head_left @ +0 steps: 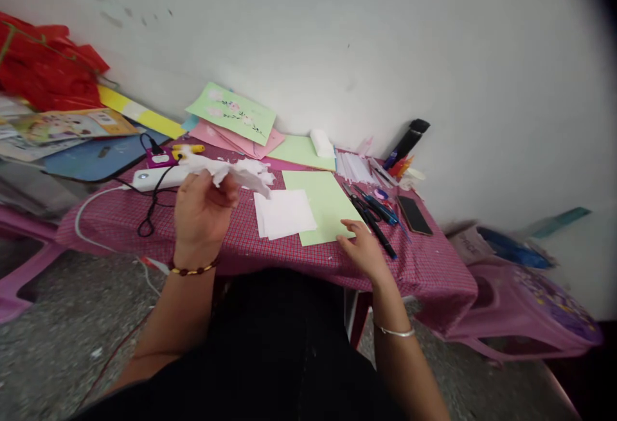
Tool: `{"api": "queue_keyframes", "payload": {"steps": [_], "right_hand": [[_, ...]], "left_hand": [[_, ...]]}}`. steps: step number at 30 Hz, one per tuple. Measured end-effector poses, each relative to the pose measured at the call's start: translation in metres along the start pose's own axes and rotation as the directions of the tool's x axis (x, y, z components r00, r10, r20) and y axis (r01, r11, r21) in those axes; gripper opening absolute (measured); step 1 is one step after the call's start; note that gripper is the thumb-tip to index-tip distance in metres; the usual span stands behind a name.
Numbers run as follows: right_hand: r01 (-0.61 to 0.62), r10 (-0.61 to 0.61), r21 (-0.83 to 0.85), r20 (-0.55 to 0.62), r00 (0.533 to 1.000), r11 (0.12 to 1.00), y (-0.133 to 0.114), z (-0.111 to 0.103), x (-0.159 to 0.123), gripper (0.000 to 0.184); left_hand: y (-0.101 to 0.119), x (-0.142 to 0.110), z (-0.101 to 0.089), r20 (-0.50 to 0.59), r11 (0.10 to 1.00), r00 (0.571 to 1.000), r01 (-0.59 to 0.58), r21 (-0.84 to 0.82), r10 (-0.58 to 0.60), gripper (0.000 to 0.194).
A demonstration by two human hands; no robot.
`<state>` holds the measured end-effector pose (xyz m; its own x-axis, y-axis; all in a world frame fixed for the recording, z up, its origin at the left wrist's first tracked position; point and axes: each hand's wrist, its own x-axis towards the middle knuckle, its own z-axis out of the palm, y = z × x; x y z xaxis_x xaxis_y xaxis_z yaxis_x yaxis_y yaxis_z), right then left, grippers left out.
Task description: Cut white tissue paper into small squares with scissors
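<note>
My left hand (203,212) is raised over the table's left part, its fingers closed on a piece of white paper (253,180) with ragged edges. My right hand (362,250) is at the lower right corner of a light green sheet (330,206), fingers apart and holding nothing. Between the hands, a few white paper squares (288,215) overlap the green sheet's left side. Just beyond my right hand lie a black pen (384,239) and blue-handled scissors (383,209).
A checked pink cloth (241,238) covers the table. Behind are a flower-painted green card (234,111), pink sheets (263,148) and a white block (321,143). A phone (414,215) lies right; a power strip (154,179) with cables is left. Pink stools (501,305) flank the table.
</note>
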<state>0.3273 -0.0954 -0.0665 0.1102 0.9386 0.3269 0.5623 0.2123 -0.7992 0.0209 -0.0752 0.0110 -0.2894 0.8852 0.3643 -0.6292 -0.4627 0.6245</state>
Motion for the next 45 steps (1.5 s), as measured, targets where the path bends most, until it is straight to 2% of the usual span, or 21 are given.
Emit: {"api": "queue_keyframes", "payload": {"steps": [2, 4, 5, 7, 10, 12, 16, 20, 21, 22, 24, 26, 27, 28, 30, 31, 33, 36, 40, 43, 45], "right_hand": [[0.043, -0.043, 0.02, 0.039, 0.998, 0.999, -0.017, 0.005, -0.004, 0.026], [0.093, -0.096, 0.113, 0.029, 0.995, 0.989, -0.043, 0.012, -0.014, 0.021], [0.123, -0.124, 0.201, -0.009, 0.992, 0.972, -0.057, 0.016, -0.02, 0.02], [0.197, -0.202, 0.323, -0.017, 0.979, 0.926, -0.084, 0.021, -0.031, 0.022], [0.267, -0.296, 0.32, 0.045, 0.954, 0.909, -0.107, 0.023, -0.041, 0.035], [0.286, -0.314, 0.261, 0.069, 0.947, 0.922, -0.111, 0.023, -0.043, 0.037], [0.23, -0.247, 0.224, 0.054, 0.967, 0.947, -0.102, 0.024, -0.043, 0.006], [-0.021, -0.032, 0.399, 0.124, 0.992, 0.917, -0.08, 0.03, -0.033, 0.028], [-0.065, 0.006, 0.449, 0.131, 0.991, 0.891, -0.073, 0.031, -0.026, 0.027], [-0.087, 0.03, 0.489, 0.124, 0.992, 0.868, -0.066, 0.032, -0.018, 0.025], [-0.087, 0.038, 0.516, 0.105, 0.994, 0.852, -0.053, 0.038, 0.001, 0.02], [-0.008, -0.053, 0.343, 0.169, 0.984, 0.939, -0.047, 0.047, 0.017, 0.021], [0.065, -0.112, 0.201, 0.236, 0.965, 0.977, -0.046, 0.053, 0.023, 0.024], [0.159, -0.168, 0.054, 0.329, 0.929, 0.986, -0.048, 0.061, 0.026, 0.031], [0.366, -0.228, -0.183, 0.516, 0.826, 0.912, -0.056, 0.078, 0.026, 0.043], [0.443, -0.231, -0.254, 0.581, 0.78, 0.86, -0.06, 0.087, 0.024, 0.042], [0.501, -0.213, -0.327, 0.626, 0.75, 0.801, -0.067, 0.102, 0.02, 0.028], [0.472, -0.198, -0.335, 0.604, 0.772, 0.815, -0.067, 0.117, 0.022, 0.017], [0.393, -0.198, -0.261, 0.551, 0.81, 0.882, -0.053, 0.123, 0.036, 0.007], [0.268, -0.161, -0.192, 0.441, 0.883, 0.944, -0.038, 0.119, 0.056, 0.007], [0.143, -0.093, -0.153, 0.293, 0.952, 0.978, -0.029, 0.108, 0.079, 0.009]], "left_hand": [[0.002, -0.004, -0.001, -0.016, 0.991, 0.998, -0.056, 0.125, 0.058, 0.015], [-0.003, -0.017, 0.001, 0.067, 0.931, 0.998, -0.009, 0.365, -0.016, 0.02], [-0.007, -0.025, 0.004, 0.142, 0.86, 0.984, 0.022, 0.509, -0.109, 0.024], [-0.014, -0.041, 0.011, 0.301, 0.756, 0.913, 0.014, 0.654, -0.277, 0.027], [-0.019, -0.058, 0.02, 0.473, 0.721, 0.773, -0.03, 0.692, -0.422, 0.032], [-0.02, -0.062, 0.023, 0.526, 0.719, 0.706, -0.034, 0.694, -0.474, 0.035], [-0.023, -0.061, 0.027, 0.539, 0.683, 0.643, -0.034, 0.729, -0.544, 0.036], [-0.031, -0.051, 0.027, 0.535, 0.645, 0.59, -0.032, 0.764, -0.604, 0.035], [-0.033, -0.046, 0.025, 0.517, 0.646, 0.604, -0.005, 0.764, -0.607, 0.034], [-0.033, -0.041, 0.022, 0.489, 0.656, 0.64, 0.032, 0.754, -0.593, 0.033], [-0.031, -0.028, 0.016, 0.398, 0.715, 0.769, 0.107, 0.691, -0.5, 0.032], [-0.024, -0.014, 0.008, 0.256, 0.825, 0.913, 0.133, 0.55, -0.318, 0.028], [-0.019, -0.008, 0.004, 0.168, 0.879, 0.962, 0.116, 0.463, -0.216, 0.025], [-0.014, -0.003, 0.001, 0.078, 0.92, 0.989, 0.087, 0.382, -0.126, 0.022], [-0.004, 0.004, -0.005, -0.06, 0.963, 0.998, 0.02, 0.267, -0.004, 0.019], [0.0, 0.006, -0.007, -0.099, 0.972, 0.995, -0.004, 0.234, 0.028, 0.018], [0.005, 0.008, -0.011, -0.137, 0.98, 0.989, -0.02, 0.196, 0.047, 0.019], [0.004, 0.007, -0.016, -0.145, 0.985, 0.989, 0.025, 0.173, 0.0, 0.023], [0.0, 0.007, -0.02, -0.137, 0.987, 0.99, 0.065, 0.145, -0.045, 0.025], [0.0, 0.008, -0.025, -0.134, 0.989, 0.99, 0.07, 0.133, -0.052, 0.023], [0.001, 0.01, -0.027, -0.162, 0.99, 0.986, 0.066, 0.121, -0.045, 0.023]]}}
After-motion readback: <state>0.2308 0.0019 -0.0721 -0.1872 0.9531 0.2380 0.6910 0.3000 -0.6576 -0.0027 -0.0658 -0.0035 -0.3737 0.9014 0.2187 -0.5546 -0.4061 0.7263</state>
